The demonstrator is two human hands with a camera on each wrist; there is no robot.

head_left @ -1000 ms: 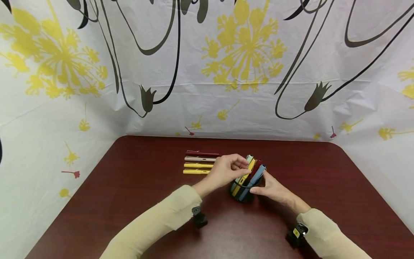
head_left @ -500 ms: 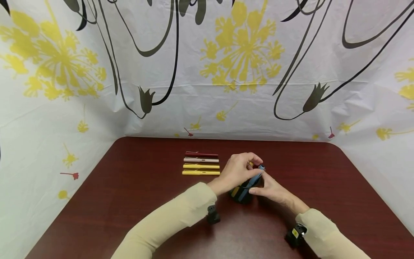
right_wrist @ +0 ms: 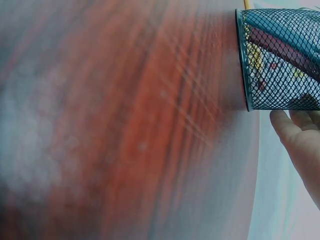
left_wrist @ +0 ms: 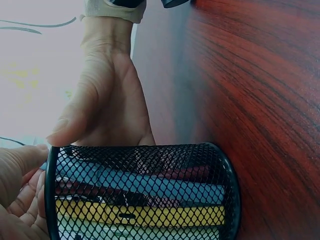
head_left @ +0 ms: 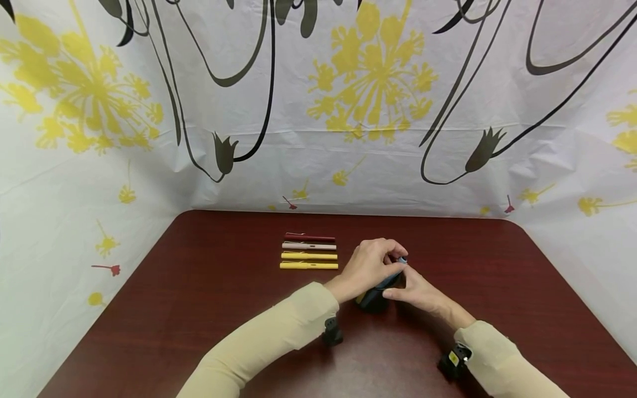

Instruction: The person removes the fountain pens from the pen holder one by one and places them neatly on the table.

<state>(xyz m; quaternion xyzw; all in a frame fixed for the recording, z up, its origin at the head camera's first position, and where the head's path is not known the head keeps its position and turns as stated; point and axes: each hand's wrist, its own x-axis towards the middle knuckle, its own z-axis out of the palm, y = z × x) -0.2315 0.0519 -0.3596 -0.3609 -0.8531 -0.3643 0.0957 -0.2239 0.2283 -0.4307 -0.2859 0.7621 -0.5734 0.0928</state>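
Note:
A black mesh pen cup (left_wrist: 140, 195) holds a blue pen (left_wrist: 145, 182), a yellow pen (left_wrist: 165, 215), a pale green pen (left_wrist: 135, 231) and dark red ones. My right hand (head_left: 425, 293) grips the cup from the right. In the left wrist view, that right hand (left_wrist: 110, 100) has its thumb at the rim. My left hand (head_left: 370, 262) reaches over the cup's mouth, with thumb and fingers about the blue pen's top (head_left: 402, 260). The left hand mostly covers the other pen tops. In the right wrist view, the cup (right_wrist: 285, 60) shows above my right fingers (right_wrist: 285, 125).
Left of the cup, a dark red pen (head_left: 309, 239), a pale pink pen (head_left: 309, 246) and two yellow pens, the nearer one (head_left: 308, 266) lowest, lie parallel on the dark red table (head_left: 224, 260). A patterned white cloth (head_left: 298, 182) hangs behind the table.
My left hand has moved right, from beside the pen tops to the blue pen, uncovering the right ends of the pens on the table. My right hand stays on the cup.

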